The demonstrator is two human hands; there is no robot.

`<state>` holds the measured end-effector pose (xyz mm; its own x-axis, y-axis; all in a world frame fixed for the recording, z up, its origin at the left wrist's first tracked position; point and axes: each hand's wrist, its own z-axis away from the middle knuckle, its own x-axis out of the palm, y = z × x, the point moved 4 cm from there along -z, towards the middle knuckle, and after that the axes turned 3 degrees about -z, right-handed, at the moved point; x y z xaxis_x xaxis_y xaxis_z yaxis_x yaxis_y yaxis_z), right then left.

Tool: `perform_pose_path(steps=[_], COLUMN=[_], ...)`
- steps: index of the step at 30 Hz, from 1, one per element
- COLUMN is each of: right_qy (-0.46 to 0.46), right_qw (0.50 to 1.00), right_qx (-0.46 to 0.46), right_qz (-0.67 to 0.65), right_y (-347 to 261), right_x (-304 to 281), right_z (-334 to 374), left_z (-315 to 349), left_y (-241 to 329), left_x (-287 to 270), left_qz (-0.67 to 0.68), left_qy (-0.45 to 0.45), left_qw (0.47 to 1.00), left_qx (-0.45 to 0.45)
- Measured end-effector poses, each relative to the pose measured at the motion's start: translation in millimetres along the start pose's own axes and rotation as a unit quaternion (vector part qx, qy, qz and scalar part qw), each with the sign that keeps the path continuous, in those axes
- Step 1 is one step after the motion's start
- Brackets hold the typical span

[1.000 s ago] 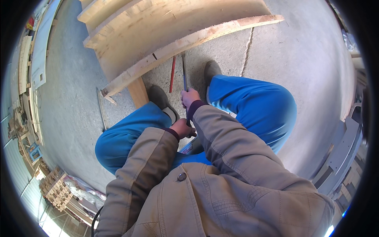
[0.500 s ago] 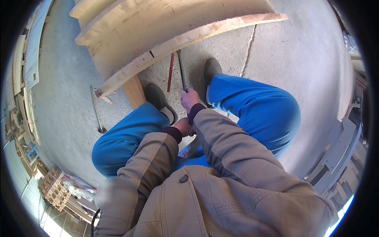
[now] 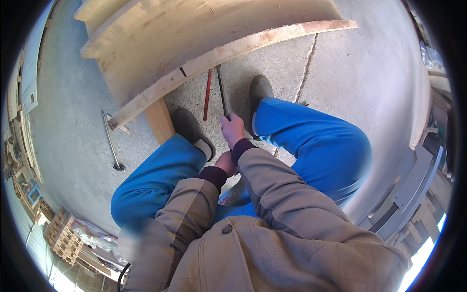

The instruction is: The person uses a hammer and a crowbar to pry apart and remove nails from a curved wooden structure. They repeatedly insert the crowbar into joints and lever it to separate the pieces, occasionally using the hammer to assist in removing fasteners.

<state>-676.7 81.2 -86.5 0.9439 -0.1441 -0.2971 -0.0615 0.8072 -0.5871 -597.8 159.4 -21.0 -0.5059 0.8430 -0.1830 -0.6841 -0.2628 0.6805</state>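
My right hand point(image 3: 233, 128) is wrapped round a long dark metal pry bar point(image 3: 222, 90), whose far end meets or passes under the near edge of a large wooden panel point(image 3: 233, 51). Closer to my body, my left hand point(image 3: 226, 164) is closed too, apparently on the same bar's near end. The right wrist and sleeve partly cover that hand, so its grip is mostly hidden. Just left of the bar, a red bar point(image 3: 207, 96) reaches from the panel's edge toward me.
Under the panel's left part sits a wooden block point(image 3: 159, 120). A metal rod with a dark head point(image 3: 118, 166) lies on the concrete floor point(image 3: 73, 146) at left. My boots stand either side of the bars. Stacked wood point(image 3: 63, 236) and grey metal parts point(image 3: 413, 185) line the sides.
The panel and the floor things sit slightly further left and lower in view. Both hands keep their closed grip and have barely moved.
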Motion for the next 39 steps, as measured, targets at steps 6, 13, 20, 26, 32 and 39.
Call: perform_pose_path(steps=[6,13,20,26,32,39], right_qy=[-0.020,-0.134,-0.279,-0.300,-0.255,-0.110], right_qw=[0.998,0.968,0.929,0.912,0.944,0.990], right_qx=[0.035,0.129,0.158,0.182,0.165,0.089], right_qz=[-0.048,-0.171,-0.187,-0.213,-0.132,-0.016], right_y=[-15.0,-77.4,-105.1,-103.2,-79.2,-32.9], right_x=[4.7,-19.9,-37.7,-38.6,-21.7,-11.6], right_z=[0.8,34.0,77.6,91.7,66.8,28.4], left_z=[21.4,61.7,94.4,99.1,80.2,23.5], left_y=[31.1,72.9,97.9,106.0,72.6,22.8], left_x=[-31.9,-58.1,-72.9,-74.5,-57.5,-24.8], left_qz=[0.108,0.256,0.470,0.447,0.380,0.123], left_qy=[-0.051,0.027,0.122,0.113,0.065,0.065], left_qw=[0.983,0.951,0.872,0.886,0.915,0.979], left_qx=[-0.141,-0.170,-0.057,-0.059,-0.122,-0.149])
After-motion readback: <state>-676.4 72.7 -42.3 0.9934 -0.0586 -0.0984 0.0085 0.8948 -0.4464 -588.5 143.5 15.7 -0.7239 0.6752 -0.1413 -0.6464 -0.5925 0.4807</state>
